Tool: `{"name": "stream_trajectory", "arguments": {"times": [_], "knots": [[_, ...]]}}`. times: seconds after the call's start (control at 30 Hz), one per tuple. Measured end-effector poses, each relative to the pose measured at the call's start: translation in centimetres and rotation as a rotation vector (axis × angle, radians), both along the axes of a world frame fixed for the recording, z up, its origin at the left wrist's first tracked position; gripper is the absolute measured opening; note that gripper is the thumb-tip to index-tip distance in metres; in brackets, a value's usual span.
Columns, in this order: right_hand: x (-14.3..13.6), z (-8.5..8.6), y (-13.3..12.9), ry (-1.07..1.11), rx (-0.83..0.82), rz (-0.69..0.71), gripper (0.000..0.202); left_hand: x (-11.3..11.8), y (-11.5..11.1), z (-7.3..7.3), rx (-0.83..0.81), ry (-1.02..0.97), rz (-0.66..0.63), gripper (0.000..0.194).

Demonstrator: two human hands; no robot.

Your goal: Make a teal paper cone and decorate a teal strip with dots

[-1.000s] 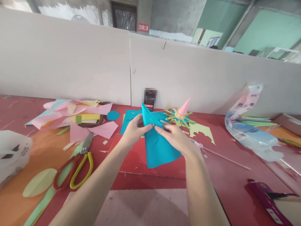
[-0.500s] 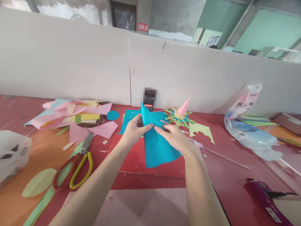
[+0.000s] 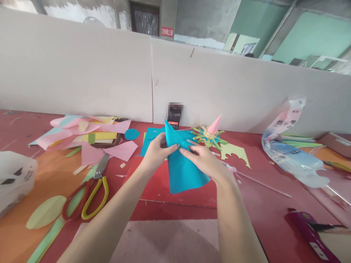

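A sheet of blue paper (image 3: 183, 173), curled into a cone with its point up, is held above a red board (image 3: 153, 190). My left hand (image 3: 157, 151) is closed on its left side, thumb on the front face. From the right, my right hand (image 3: 201, 157) grips the same cone with its thumb on the front; its other fingers are partly hidden behind the paper. The two thumbs nearly meet at the middle. Behind the cone lie flat blue paper pieces (image 3: 146, 140).
Scissors (image 3: 100, 173) with red and yellow handles lie left, near pink paper scraps (image 3: 94, 155). A pink cone on a spiky woven base (image 3: 214, 128) stands behind right. A phone (image 3: 174, 118) leans on the partition. Plastic packaging (image 3: 296, 160) and a purple tool (image 3: 309, 232) are right.
The lower right edge of the blue paper has drawn in slightly, so the cone looks a little narrower. Both hands stay in nearly the same place.
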State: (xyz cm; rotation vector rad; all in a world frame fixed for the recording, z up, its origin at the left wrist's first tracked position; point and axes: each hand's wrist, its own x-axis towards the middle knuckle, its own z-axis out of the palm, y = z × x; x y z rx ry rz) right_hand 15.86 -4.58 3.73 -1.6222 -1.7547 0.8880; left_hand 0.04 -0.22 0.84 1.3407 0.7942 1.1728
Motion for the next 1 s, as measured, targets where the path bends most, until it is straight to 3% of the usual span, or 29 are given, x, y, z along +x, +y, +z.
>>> {"name": "stream_trajectory", "arguments": {"times": [0.13,0.23,0.33,0.43,0.53,0.67,1.0], "knots": [[0.9,0.4,-0.3,0.074,0.045,-0.008,0.038,-0.1,0.0,0.1,-0.025,-0.006,0.003,0.038],[2.0,0.9,-0.5,0.147,0.095,-0.094,0.034,-0.2,0.0,0.2,-0.032,-0.010,-0.025,0.041],[2.9,1.5,-0.8,0.107,0.210,-0.232,0.030,-0.5,-0.1,0.4,-0.029,-0.009,-0.095,0.044],[3.2,1.6,-0.9,0.101,0.293,-0.277,0.029,-0.8,-0.3,0.6,-0.026,-0.006,-0.196,0.048],[2.9,1.2,-0.8,0.118,0.278,-0.164,0.027,-1.1,-0.4,0.7,-0.007,-0.013,-0.289,0.048],[2.3,0.9,-0.7,0.114,0.145,0.029,0.026,-1.2,-0.3,0.5,0.004,-0.017,-0.310,0.048],[2.1,1.0,-0.8,0.040,0.174,0.074,0.017,-1.1,-0.2,0.3,0.001,0.006,-0.316,0.045]]}}
